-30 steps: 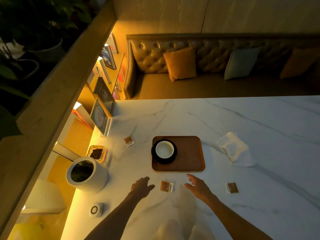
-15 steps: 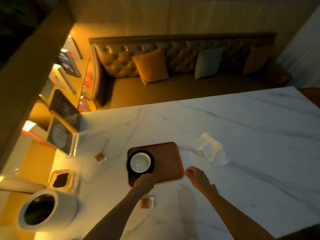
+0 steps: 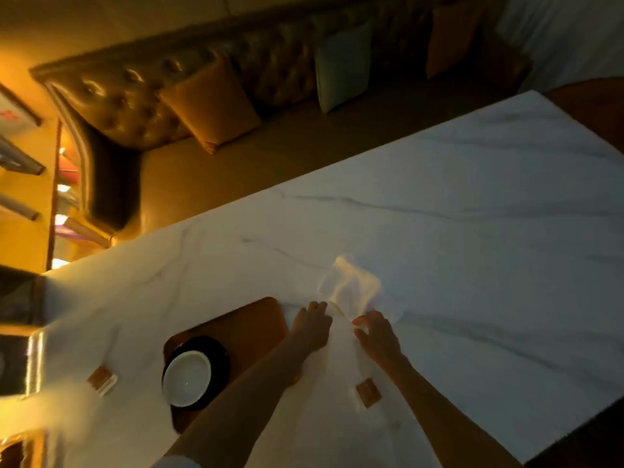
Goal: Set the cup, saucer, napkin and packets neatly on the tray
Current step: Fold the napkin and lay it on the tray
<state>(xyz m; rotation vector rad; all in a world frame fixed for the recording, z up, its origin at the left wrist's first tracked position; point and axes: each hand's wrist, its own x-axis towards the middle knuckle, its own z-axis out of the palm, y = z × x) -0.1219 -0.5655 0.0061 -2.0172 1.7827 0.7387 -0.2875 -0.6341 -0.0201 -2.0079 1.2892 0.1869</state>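
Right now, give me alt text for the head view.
Both hands, left hand and right hand, reach the near edge of a crumpled white napkin on a marble table. To their left, a wooden tray holds a white cup on a black saucer; two packets lie off the tray.

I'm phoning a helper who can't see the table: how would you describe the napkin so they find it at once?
Start at the brown tray on the marble table. Just past its far right corner, off the tray, lies the napkin, with the left hand and right hand at its near edge. It is the only soft, crumpled white thing; the packets are small, flat and brown.
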